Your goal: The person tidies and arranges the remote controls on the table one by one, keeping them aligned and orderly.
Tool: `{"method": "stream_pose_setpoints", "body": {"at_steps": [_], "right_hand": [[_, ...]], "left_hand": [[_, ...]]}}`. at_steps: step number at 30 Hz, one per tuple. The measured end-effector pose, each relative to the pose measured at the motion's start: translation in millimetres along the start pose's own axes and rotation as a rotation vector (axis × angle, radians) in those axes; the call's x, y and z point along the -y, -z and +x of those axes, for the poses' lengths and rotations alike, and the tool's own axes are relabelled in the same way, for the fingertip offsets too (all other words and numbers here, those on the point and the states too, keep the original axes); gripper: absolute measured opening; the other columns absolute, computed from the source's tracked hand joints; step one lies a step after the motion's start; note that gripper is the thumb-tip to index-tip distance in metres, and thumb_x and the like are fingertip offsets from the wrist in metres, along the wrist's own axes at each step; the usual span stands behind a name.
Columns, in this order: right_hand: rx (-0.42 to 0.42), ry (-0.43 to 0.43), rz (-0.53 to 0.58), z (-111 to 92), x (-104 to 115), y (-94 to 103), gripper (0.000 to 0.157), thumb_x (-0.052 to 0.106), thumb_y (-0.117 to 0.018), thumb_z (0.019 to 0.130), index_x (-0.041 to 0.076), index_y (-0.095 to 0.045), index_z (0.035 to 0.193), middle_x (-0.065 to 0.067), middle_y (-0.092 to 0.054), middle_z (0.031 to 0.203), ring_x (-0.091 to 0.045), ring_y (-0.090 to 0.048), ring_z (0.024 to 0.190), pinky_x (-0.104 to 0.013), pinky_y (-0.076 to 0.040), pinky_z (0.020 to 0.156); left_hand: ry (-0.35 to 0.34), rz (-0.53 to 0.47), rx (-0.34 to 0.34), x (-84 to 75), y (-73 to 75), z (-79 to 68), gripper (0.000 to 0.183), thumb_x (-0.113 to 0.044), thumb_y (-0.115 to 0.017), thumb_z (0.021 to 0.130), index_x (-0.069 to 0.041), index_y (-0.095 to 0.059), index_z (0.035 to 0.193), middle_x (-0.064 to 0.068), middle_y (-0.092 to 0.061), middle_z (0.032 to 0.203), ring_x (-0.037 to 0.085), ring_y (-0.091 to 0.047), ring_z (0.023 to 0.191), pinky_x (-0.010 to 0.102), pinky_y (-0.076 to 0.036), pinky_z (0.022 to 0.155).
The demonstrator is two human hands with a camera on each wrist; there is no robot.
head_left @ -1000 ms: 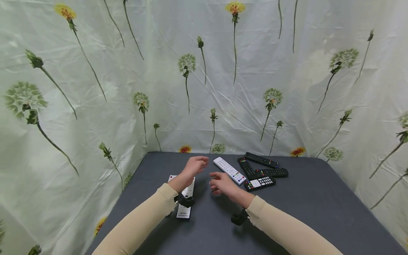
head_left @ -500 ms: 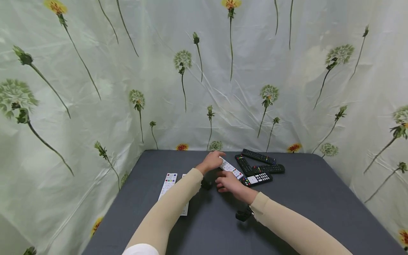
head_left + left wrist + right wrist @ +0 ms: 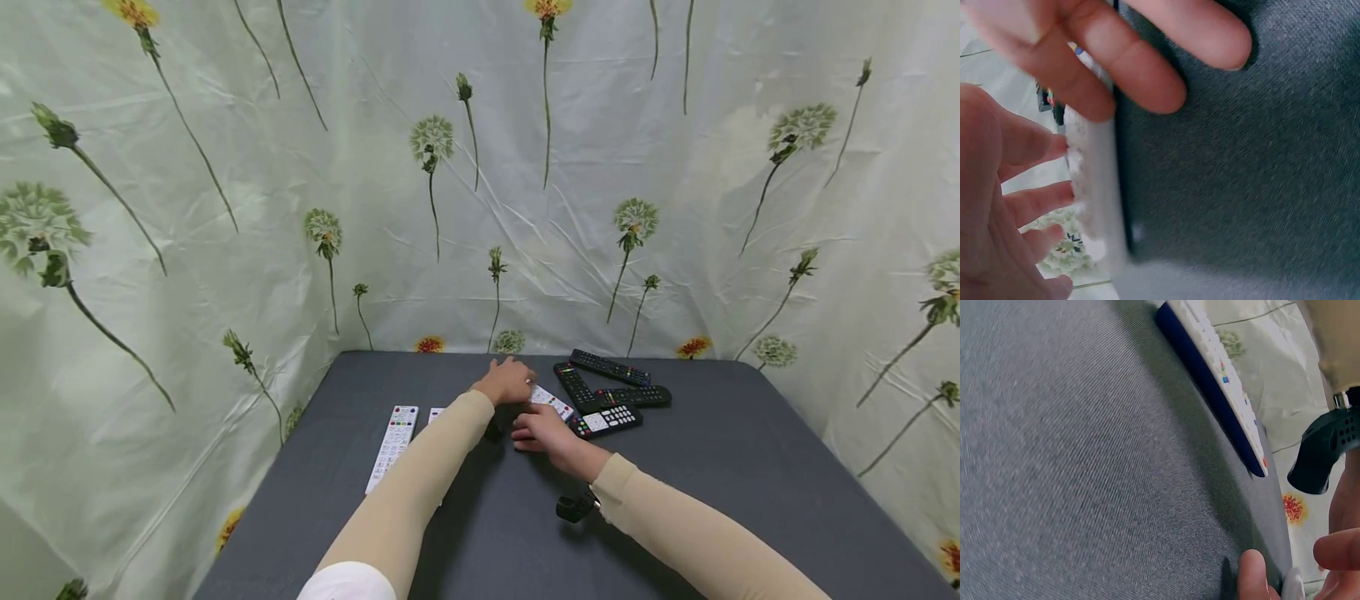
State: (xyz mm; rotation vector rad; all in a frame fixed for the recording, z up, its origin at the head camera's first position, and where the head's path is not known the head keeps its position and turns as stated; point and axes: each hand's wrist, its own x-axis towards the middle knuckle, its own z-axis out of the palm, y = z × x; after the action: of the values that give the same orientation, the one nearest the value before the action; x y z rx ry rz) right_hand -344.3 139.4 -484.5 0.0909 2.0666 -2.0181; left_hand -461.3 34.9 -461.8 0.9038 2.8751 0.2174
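In the head view my left hand (image 3: 508, 382) reaches over the far part of a white remote control (image 3: 551, 402) and hides it. Its fingers (image 3: 1041, 203) are spread in the left wrist view, with tips right at the remote's upper edge. My right hand (image 3: 543, 433) hovers by the remote's near side, holding nothing, fingers loosely bent. Those fingers (image 3: 1150, 81) stretch across the top of the left wrist view, next to the remote's side. Two more white remotes lie to the left: one long remote (image 3: 392, 450) and another remote (image 3: 436, 413), mostly hidden by my left arm.
Several black remotes lie grouped right of the hands: a rear one (image 3: 610, 367), a slanted one (image 3: 576, 388), a sideways one (image 3: 635, 397) and one with white keys (image 3: 606, 421). They stand on a dark grey table (image 3: 720, 475) before a flowered curtain (image 3: 360, 167).
My left hand has moved right and forward from above the left white remotes to the middle white remote. My right hand has barely moved. The head view has shifted slightly.
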Motion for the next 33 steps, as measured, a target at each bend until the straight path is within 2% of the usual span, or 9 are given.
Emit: {"method": "stream_pose_setpoints", "body": {"at_steps": [5,7,10,12,18,19,25,29,33], "right_hand": [[0.032,-0.052,0.130,1,-1,5.7,0.040,0.004,-0.048,0.096,-0.014,-0.046,0.132,-0.028,-0.055,0.119,-0.031,-0.064,0.100,-0.040,-0.058,0.085],[0.046,-0.076,0.199,2,-2,8.6,0.040,0.005,-0.048,0.097,-0.014,-0.045,0.131,-0.030,-0.051,0.125,-0.033,-0.062,0.106,-0.043,-0.055,0.091],[0.057,-0.103,0.296,2,-2,11.4,0.047,0.005,-0.046,0.098,-0.014,-0.038,0.140,-0.033,-0.044,0.136,-0.039,-0.056,0.117,-0.046,-0.050,0.100],[0.049,-0.110,0.348,3,-2,12.1,0.051,0.004,-0.045,0.099,-0.013,-0.032,0.146,-0.035,-0.040,0.142,-0.043,-0.051,0.124,-0.048,-0.047,0.103],[-0.007,-0.113,0.418,4,1,9.3,0.055,0.004,-0.043,0.100,-0.013,-0.027,0.149,-0.037,-0.035,0.148,-0.047,-0.040,0.137,-0.048,-0.043,0.107],[-0.005,-0.109,0.428,5,2,8.6,0.056,0.005,-0.042,0.100,-0.014,-0.026,0.150,-0.037,-0.033,0.150,-0.048,-0.037,0.138,-0.048,-0.042,0.108],[0.014,-0.100,0.524,9,5,6.0,0.061,0.008,-0.038,0.100,-0.014,-0.017,0.153,-0.038,-0.022,0.155,-0.048,-0.027,0.144,-0.050,-0.034,0.113],[-0.014,-0.105,0.556,10,4,5.4,0.058,0.007,-0.037,0.101,-0.014,-0.019,0.152,-0.038,-0.023,0.154,-0.046,-0.030,0.143,-0.049,-0.033,0.114],[-0.074,-0.093,0.561,11,1,4.1,0.055,0.005,-0.040,0.099,-0.013,-0.028,0.149,-0.035,-0.035,0.147,-0.041,-0.043,0.135,-0.046,-0.038,0.111]], "left_hand": [[0.018,-0.070,0.021,5.6,6.1,-1.6,0.039,-0.016,-0.046,0.099,-0.022,-0.069,0.130,-0.003,-0.064,0.133,0.026,-0.050,0.133,0.063,-0.023,0.114],[0.031,-0.094,0.035,8.4,6.0,-2.2,0.041,-0.014,-0.046,0.099,-0.023,-0.067,0.133,-0.003,-0.064,0.134,0.023,-0.054,0.128,0.055,-0.032,0.112],[0.047,-0.136,0.055,11.4,5.5,-4.1,0.047,-0.012,-0.047,0.098,-0.025,-0.062,0.140,-0.001,-0.059,0.140,0.022,-0.059,0.114,0.041,-0.046,0.094],[0.056,-0.181,0.068,12.3,6.1,-6.2,0.050,-0.011,-0.048,0.097,-0.025,-0.059,0.143,0.000,-0.057,0.143,0.023,-0.060,0.107,0.037,-0.045,0.080],[0.038,-0.338,0.078,13.4,8.2,-10.9,0.042,-0.017,-0.047,0.099,-0.012,-0.063,0.137,0.005,-0.061,0.138,0.024,-0.054,0.127,0.036,-0.048,0.096],[0.031,-0.364,0.083,13.9,8.2,-11.2,0.040,-0.017,-0.046,0.099,-0.008,-0.065,0.134,0.008,-0.063,0.133,0.024,-0.057,0.122,0.035,-0.048,0.095],[0.059,-0.516,0.038,15.4,9.6,-11.9,0.036,-0.008,-0.047,0.095,0.002,-0.069,0.122,0.016,-0.066,0.120,0.021,-0.058,0.088,0.032,-0.046,0.075],[0.092,-0.538,-0.002,13.5,9.6,-13.0,0.035,-0.006,-0.051,0.097,0.002,-0.068,0.127,0.016,-0.065,0.128,0.023,-0.065,0.099,0.033,-0.054,0.080],[0.133,-0.549,-0.044,10.0,9.0,-15.4,0.031,-0.003,-0.056,0.095,0.002,-0.069,0.123,0.016,-0.066,0.124,0.024,-0.065,0.099,0.034,-0.056,0.078]]}}
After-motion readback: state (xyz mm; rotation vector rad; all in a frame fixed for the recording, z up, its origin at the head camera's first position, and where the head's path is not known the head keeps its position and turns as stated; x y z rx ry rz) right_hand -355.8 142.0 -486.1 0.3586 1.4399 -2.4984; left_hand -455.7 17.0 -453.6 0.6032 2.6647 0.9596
